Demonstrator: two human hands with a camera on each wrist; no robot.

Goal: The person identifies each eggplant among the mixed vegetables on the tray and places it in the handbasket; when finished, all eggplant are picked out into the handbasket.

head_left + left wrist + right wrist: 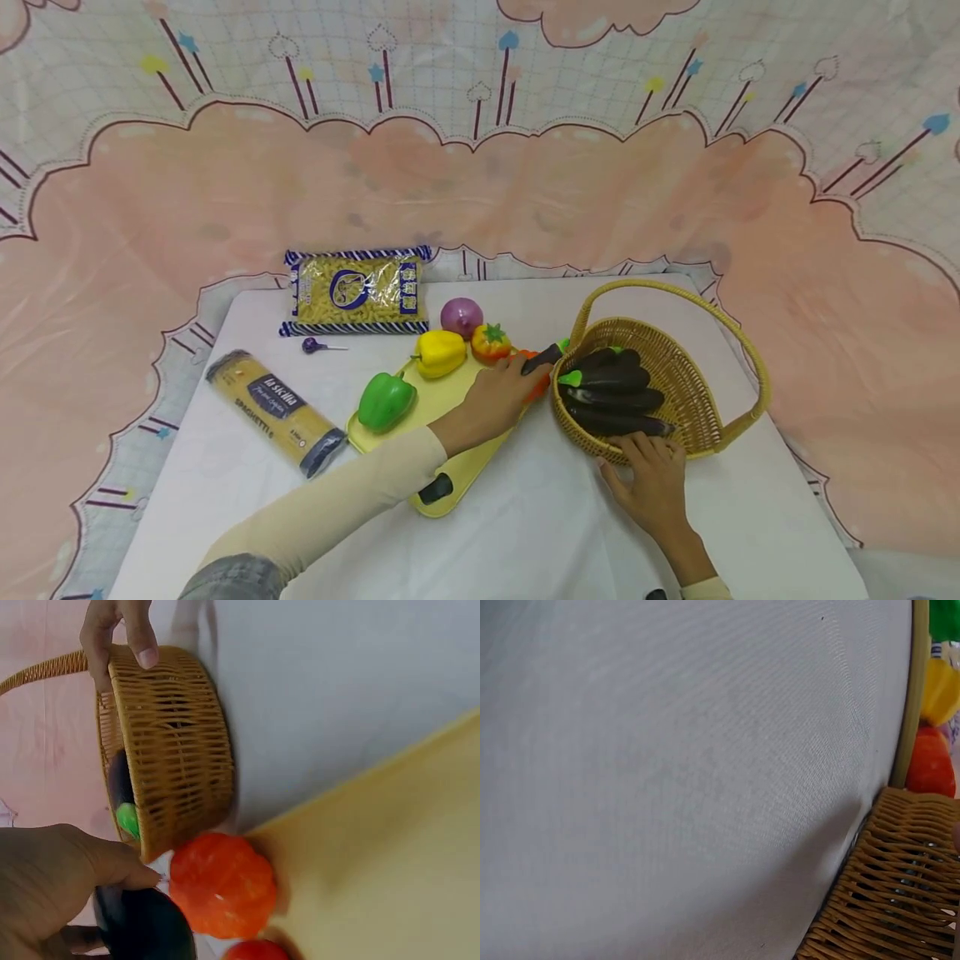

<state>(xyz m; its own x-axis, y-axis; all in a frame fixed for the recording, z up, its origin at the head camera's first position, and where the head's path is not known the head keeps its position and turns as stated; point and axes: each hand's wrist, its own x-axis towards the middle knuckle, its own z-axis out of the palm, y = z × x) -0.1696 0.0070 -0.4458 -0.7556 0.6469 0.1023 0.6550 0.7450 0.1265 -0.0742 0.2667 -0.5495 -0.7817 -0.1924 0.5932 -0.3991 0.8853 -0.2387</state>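
Observation:
My left hand (495, 398) holds a dark purple eggplant (542, 358) with a green cap, at the left rim of a wicker basket (693, 396). The left wrist view shows the thumb lying against this eggplant (146, 926). Several more eggplants (611, 398) lie inside the basket. My right hand (651, 483) grips the basket's near rim, thumb outside and fingers over the edge. Beneath the left hand an orange pumpkin (221, 885) sits at the end of a yellow tray (442, 398), close to the basket wall. The right wrist view barely catches the right hand.
On the tray are a green bell pepper (386, 402), a yellow bell pepper (440, 354) and an orange-red tomato-like vegetable (491, 342). A purple onion (461, 317) sits behind it. Leftward lie a spaghetti pack (273, 410), a pasta bag (356, 292) and a lollipop (312, 345).

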